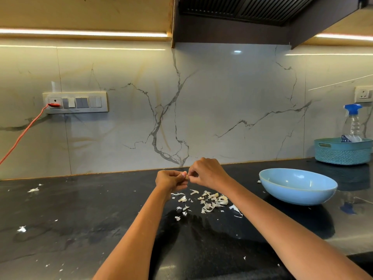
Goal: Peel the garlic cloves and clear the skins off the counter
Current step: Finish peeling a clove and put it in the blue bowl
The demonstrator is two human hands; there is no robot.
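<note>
Both hands meet above the black counter (80, 219), near the wall. My left hand (169, 179) holds a small garlic clove (186, 176) with curled fingers. My right hand (207, 173) pinches the clove's tip from the right. Most of the clove is hidden by the fingers. A scatter of white garlic skins (210, 202) lies on the counter just below the hands, and smaller flakes (33, 189) lie far to the left. A light blue bowl (296, 185) stands to the right of the hands; I cannot see inside it.
A teal basket (343, 151) with a spray bottle (353, 122) stands at the back right. An orange cable (24, 130) runs from the wall socket panel (75, 102) down to the left. A dark hood (242, 17) hangs overhead.
</note>
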